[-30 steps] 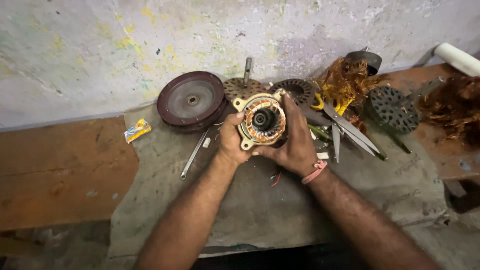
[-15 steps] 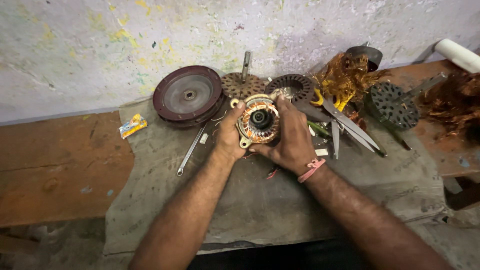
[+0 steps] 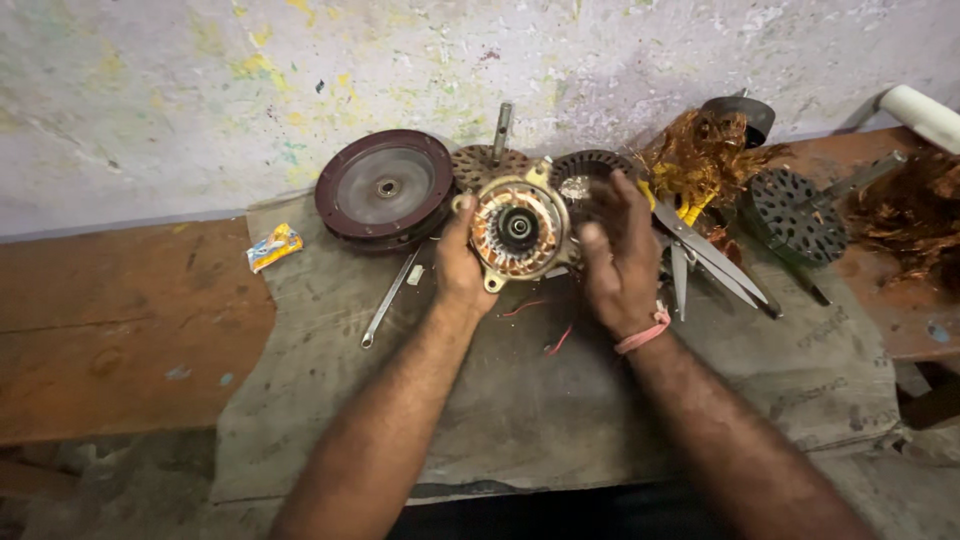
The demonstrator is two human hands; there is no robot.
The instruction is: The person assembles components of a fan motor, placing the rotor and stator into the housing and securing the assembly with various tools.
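Gripping the round motor part (image 3: 517, 229) from its left edge, the left hand (image 3: 462, 268) is holding it up just above the grey cloth (image 3: 560, 400), its fingers closed around the rim with the thumb lying over the front. The right hand (image 3: 618, 258) is sitting just beside the part's right edge, its fingers spread open and slightly blurred, holding nothing; whether they are touching the rim cannot be told. A pink band (image 3: 642, 333) is circling that wrist. Red wires (image 3: 545, 320) are trailing from below the part onto the cloth.

Behind the part, things are crowding against the wall: a dark red disc (image 3: 385, 188) is lying to the left, a perforated plate with an upright shaft (image 3: 496, 150) just behind, and a dark ring (image 3: 580, 170) to the right. A wrench (image 3: 390, 297) is lying near the left wrist, and scissors (image 3: 710, 255) near the right hand, beside a tangle of copper wire (image 3: 700, 160). Open cloth is lying between the forearms and toward the table's (image 3: 110, 330) near edge. A small yellow packet (image 3: 272, 247) is resting at the cloth's left edge.
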